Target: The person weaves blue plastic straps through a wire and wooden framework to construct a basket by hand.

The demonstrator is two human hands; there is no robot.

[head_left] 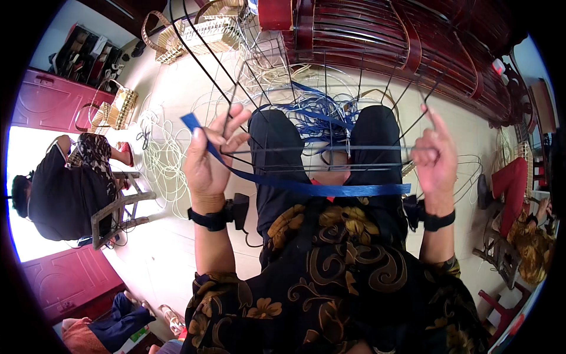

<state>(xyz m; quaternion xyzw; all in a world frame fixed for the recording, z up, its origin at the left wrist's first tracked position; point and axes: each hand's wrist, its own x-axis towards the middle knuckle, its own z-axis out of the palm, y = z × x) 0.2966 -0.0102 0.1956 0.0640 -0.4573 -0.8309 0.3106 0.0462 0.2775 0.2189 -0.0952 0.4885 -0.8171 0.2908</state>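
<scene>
A black wire basket frame (325,76) rests across my knees, its thin rods standing up and away from me. My left hand (211,156) is at the frame's left corner, thumb and fingers closed on a flat blue strip (330,190). One short end of that strip sticks up past the thumb; the long part sags rightward over my lap. At the right corner, my right hand (436,156) has its index finger raised along a rod. The other fingers curl onto the frame's edge, where a narrow dark strip (324,148) spans between both hands.
A tangle of blue strips (318,121) lies on the floor beyond my knees. Pale cord coils (168,156) spread to the left. Woven baskets (221,34) stand at the back left, before a dark red slatted bench (359,35). Other people sit at left, right and lower left.
</scene>
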